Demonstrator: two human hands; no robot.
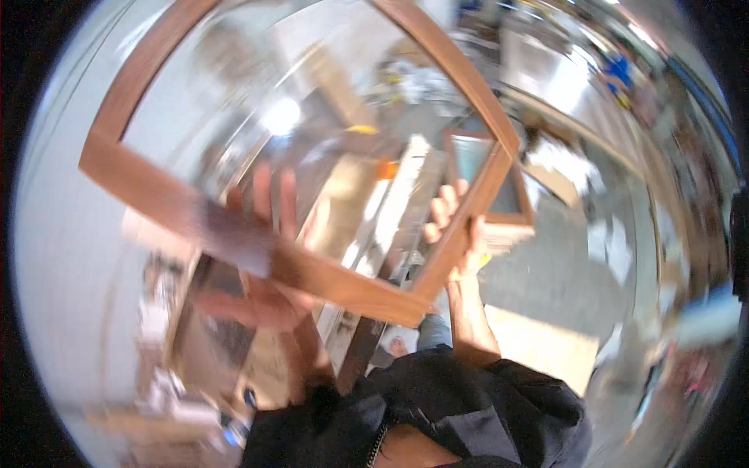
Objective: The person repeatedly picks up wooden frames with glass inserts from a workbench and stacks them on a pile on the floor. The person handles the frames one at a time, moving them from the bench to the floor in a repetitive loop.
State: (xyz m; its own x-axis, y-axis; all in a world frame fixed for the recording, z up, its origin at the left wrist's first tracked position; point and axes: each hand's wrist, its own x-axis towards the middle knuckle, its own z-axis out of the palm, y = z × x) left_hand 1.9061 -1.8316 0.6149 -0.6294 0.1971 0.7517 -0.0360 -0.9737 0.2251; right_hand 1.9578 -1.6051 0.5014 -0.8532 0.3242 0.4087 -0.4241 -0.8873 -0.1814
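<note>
A large brown wooden frame [156, 195] with a glass pane is held up in front of me, tilted, filling the upper half of the blurred view. My left hand [261, 257] grips its lower rail from behind, fingers showing above the wood and the palm below it. My right hand [452, 230] clasps the frame's right side rail near the lower right corner, fingers curled over the edge. Both forearms rise from my dark clothing at the bottom.
A smaller wooden-framed pane [507, 199] stands behind the right corner. Long planks [390, 210] lie on the floor below. A workbench with clutter [172, 351] sits at lower left, pale boards [546, 343] at lower right, and shelves [562, 54] far back.
</note>
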